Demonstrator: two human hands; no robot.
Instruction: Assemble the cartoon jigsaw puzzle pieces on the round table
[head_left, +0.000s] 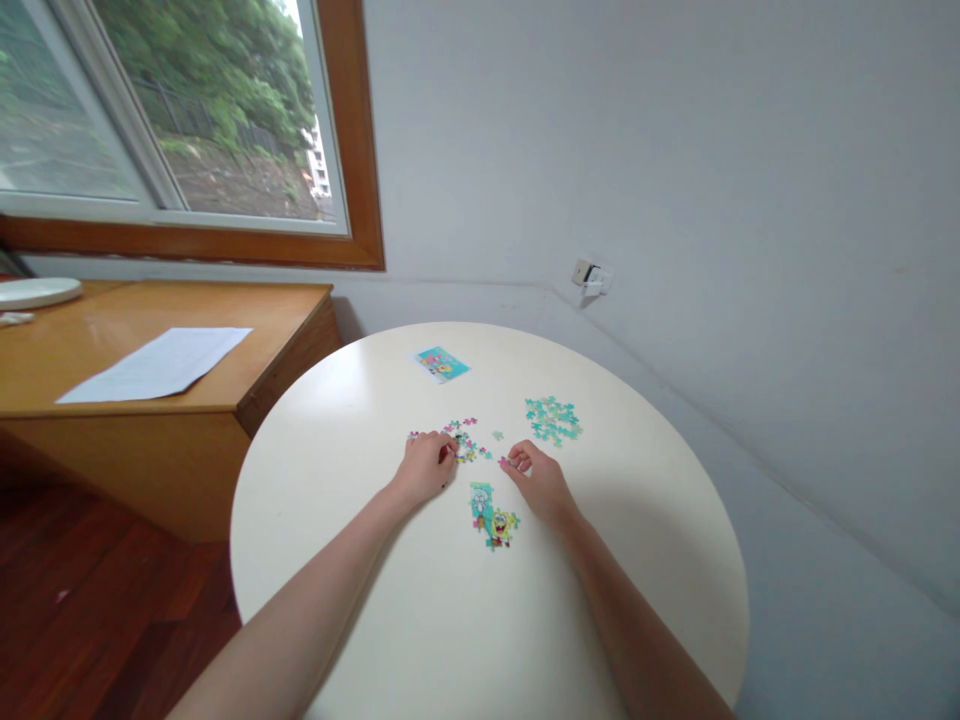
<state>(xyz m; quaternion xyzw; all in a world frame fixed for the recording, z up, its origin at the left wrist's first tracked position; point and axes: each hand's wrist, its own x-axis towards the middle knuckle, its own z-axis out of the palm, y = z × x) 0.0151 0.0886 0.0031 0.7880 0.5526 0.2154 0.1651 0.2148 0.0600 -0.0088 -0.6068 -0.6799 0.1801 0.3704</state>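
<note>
Both my hands rest on a round cream table [360,560]. My left hand [426,466] is curled, its fingertips down among several loose pink and green puzzle pieces [466,440]. My right hand [534,475] is closed in a pinch on a small pink puzzle piece [504,463]. Just below and between the hands lies a joined patch of puzzle [491,515] with cartoon figures. A pile of teal pieces [553,419] lies beyond my right hand. A small picture card [442,364] lies at the table's far side.
A wooden desk [247,395] stands to the left, close to the table, with a sheet of paper [161,362] and a white plate [34,292] on it. A window is above it. The grey wall with a socket [591,274] runs behind and right.
</note>
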